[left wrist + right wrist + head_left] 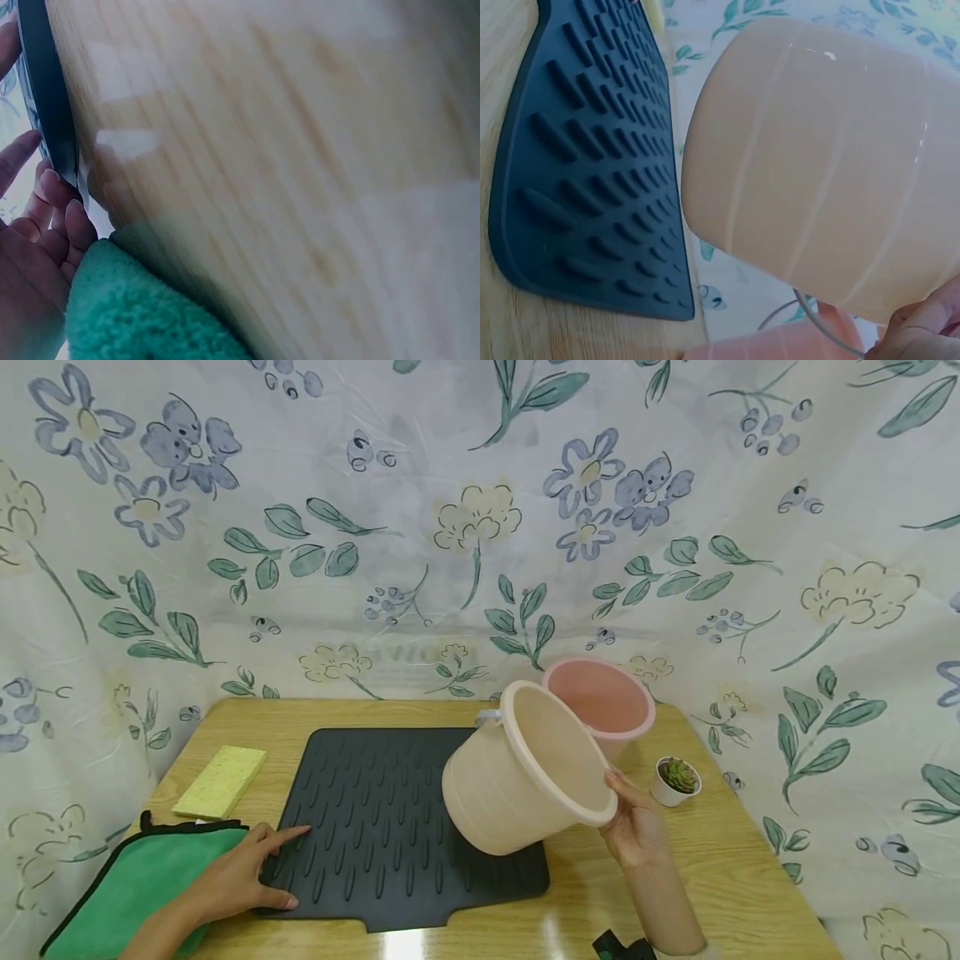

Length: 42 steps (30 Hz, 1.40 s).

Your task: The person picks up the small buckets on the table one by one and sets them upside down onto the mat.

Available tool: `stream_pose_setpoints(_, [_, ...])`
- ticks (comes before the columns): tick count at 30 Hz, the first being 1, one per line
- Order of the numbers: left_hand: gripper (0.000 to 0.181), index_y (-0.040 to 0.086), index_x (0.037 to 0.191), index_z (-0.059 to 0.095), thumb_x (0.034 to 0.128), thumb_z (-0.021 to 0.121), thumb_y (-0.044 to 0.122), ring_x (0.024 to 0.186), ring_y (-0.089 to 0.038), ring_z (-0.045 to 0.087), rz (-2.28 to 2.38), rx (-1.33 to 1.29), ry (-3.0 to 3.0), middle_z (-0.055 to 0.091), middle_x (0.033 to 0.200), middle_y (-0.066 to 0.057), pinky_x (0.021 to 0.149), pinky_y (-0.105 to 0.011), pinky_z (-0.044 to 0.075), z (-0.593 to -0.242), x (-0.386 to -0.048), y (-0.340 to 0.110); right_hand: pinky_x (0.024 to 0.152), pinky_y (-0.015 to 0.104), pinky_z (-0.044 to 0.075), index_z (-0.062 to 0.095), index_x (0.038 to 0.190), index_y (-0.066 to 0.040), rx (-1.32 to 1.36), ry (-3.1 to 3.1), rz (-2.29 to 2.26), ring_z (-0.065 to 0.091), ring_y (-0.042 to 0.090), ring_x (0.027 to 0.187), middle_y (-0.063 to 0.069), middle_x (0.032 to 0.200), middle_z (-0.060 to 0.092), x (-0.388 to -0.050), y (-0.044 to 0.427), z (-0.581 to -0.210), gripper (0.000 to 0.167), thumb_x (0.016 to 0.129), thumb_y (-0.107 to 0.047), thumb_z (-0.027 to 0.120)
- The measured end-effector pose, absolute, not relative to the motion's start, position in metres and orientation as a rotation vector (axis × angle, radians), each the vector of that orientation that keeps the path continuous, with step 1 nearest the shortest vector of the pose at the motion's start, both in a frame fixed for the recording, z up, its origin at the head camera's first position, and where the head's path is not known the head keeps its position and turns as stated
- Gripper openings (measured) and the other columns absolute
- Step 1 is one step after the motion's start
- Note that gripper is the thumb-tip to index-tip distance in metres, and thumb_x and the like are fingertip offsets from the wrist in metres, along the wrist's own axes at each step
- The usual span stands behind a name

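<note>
In the head view my right hand (pixel 632 821) grips the rim of a cream bucket (pixel 487 785), tilted with its mouth toward the upper right. The bucket is above the right part of a black ribbed drying mat (pixel 375 810). In the right wrist view the bucket's side (pixel 817 165) fills much of the picture, with fingers (pixel 922 330) at its rim. My left hand (pixel 243 872) rests at the mat's left edge, thumb and index finger spread on it. Its other fingers (pixel 56 191) bend beside the mat's edge in the left wrist view.
A pink bucket (pixel 600 697) stands behind the cream one. A small potted succulent (pixel 677 777) is at the right. On the left lie a yellow sponge (pixel 221 782) and a green cloth (pixel 150 868) with black edging. A floral curtain (pixel 420 552) hangs behind the wooden table (pixel 720 860).
</note>
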<state>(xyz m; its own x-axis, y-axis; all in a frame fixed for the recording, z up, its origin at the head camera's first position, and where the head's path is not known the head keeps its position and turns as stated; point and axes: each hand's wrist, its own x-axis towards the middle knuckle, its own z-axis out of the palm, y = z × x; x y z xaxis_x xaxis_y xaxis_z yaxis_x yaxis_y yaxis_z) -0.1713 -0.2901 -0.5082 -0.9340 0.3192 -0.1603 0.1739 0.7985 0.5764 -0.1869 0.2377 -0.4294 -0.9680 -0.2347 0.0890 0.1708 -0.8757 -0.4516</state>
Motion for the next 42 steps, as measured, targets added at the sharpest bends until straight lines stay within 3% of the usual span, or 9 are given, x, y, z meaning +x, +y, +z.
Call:
stream_pose_setpoints(9, [0.098,0.014,0.147,0.048,0.0645,0.089,0.049,0.066,-0.013,0.034,0.833,0.374,2.743,0.041,0.094,-0.005,0.055,-0.025,0.029,-0.506,-0.17,-0.288,0.081,0.028,0.057,0.066,0.104,0.004,-0.21,0.596,-2.849,0.074,0.022,0.092,0.014,0.1,0.073,-0.19,0.229,-0.429,0.038,0.106,-0.001,0.029])
stream_pose_setpoints(17, [0.098,0.015,0.146,0.049,0.064,0.088,0.05,0.065,-0.012,0.033,0.82,0.385,2.757,0.04,0.093,-0.004,0.053,-0.025,0.028,-0.508,-0.17,-0.289,0.074,0.028,0.059,0.068,0.096,0.004,-0.12,0.621,-2.88,0.075,0.022,0.085,0.014,0.092,0.075,-0.193,0.222,-0.43,0.04,0.106,-0.001,0.029])
stream_pose_setpoints(31, [0.098,0.015,0.147,0.049,0.0634,0.089,0.049,0.067,-0.014,0.034,0.814,0.357,2.747,0.04,0.093,-0.005,0.055,-0.026,0.028,-0.507,-0.17,-0.29,0.069,0.025,0.058,0.068,0.085,0.0,0.064,0.664,-2.92,0.074,0.017,0.077,0.009,0.084,0.074,-0.196,0.205,-0.43,0.028,0.101,0.003,0.045])
stream_pose_setpoints(42, [0.099,0.013,0.146,0.049,0.0633,0.089,0.049,0.081,-0.017,0.044,0.828,0.388,2.728,0.045,0.096,-0.005,0.058,-0.028,0.034,-0.504,-0.173,-0.287,0.066,0.023,0.058,0.066,0.086,0.001,0.162,0.528,-2.942,0.073,0.016,0.075,0.008,0.086,0.071,-0.197,0.189,-0.431,0.021,0.099,0.003,0.049])
